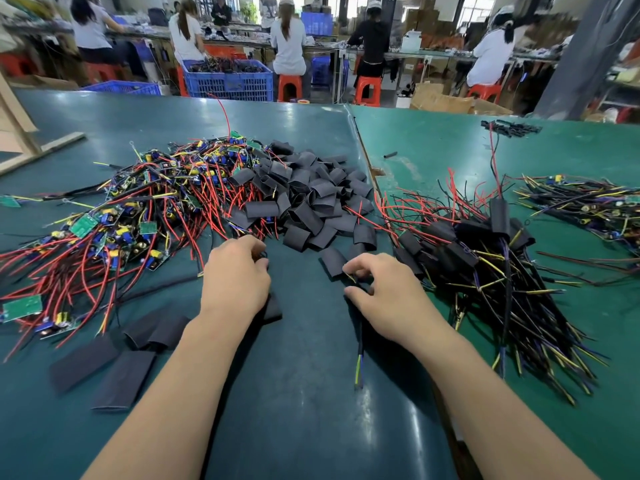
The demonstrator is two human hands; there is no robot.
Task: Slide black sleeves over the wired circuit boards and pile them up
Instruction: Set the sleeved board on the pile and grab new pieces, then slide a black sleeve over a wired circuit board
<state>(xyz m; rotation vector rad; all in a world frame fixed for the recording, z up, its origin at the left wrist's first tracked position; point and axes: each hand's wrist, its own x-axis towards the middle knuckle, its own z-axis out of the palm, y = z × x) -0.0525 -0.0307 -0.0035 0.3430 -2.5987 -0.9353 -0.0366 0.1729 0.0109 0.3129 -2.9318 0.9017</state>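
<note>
The black sleeves (308, 199) lie heaped at centre, beyond both hands; the bare wired circuit boards (114, 216) spread to the left of that heap; the sleeved units (481, 251) are piled on the right, wires trailing toward the near edge. The step in hand appears to be a pick-up between units. The right hand (384, 292) rests palm down with fingers curled, pinching a thin black lead (359, 344) that runs back toward the near edge; the left hand (235, 275) is curled at the near fringe of the board wires, a sleeve (273, 308) partly under it; whether it grips anything cannot be told. The next move likely calls for opening a sleeve mouth and feeding a board in lengthwise. The green table mat (311, 410) carries all of it.
</note>
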